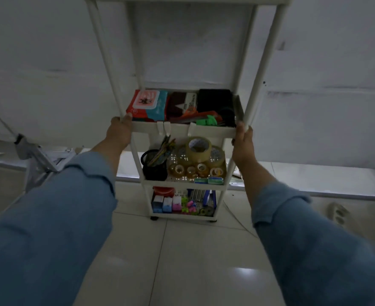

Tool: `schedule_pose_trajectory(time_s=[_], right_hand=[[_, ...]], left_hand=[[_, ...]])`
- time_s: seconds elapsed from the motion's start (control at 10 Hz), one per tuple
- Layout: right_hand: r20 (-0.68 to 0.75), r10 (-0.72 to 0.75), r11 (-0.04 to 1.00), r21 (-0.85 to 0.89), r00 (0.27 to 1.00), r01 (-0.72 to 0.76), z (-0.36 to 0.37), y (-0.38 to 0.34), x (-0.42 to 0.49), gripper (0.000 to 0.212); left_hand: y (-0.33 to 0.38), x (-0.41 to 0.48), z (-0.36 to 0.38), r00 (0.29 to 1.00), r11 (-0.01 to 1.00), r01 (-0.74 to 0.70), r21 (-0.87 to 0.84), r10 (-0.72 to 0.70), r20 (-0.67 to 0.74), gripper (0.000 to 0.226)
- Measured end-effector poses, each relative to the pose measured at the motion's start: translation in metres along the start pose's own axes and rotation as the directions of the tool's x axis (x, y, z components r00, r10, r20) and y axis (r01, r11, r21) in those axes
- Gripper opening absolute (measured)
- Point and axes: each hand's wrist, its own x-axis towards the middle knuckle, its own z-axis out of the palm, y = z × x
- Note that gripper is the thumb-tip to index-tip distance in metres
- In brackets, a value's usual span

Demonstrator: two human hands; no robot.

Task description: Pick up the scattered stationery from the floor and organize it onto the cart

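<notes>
A white tiered cart [213, 129] stands on the tiled floor in front of me. My left hand [119, 131] grips the front left corner of its upper shelf, and my right hand [243, 143] grips the front right corner post. That shelf holds a red and teal pack [146, 104], a dark box [182, 104], a black pouch [215, 99] and orange and green tools [206, 120]. The middle shelf carries a black pen cup [154, 165] and several tape rolls [198, 149]. Small coloured boxes [166, 204] and staple packs lie on the bottom shelf.
A white wall rises right behind the cart. A folded metal frame [36, 155] leans at the left. A white power strip [339, 214] and a thin cable lie on the floor at the right. Pale floor tiles [182, 261] stretch toward me.
</notes>
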Motion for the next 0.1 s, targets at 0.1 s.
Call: schedule_pose_trajectory(time_s=[0.1], right_hand=[[0.015,0.137,0.94,-0.317,0.99,-0.125,-0.0047,-0.0082,-0.0148,0.065]], left_hand=[[0.0018,-0.0304,0.0015,0.992,0.98,-0.077,0.182,0.093,-0.082,0.067]])
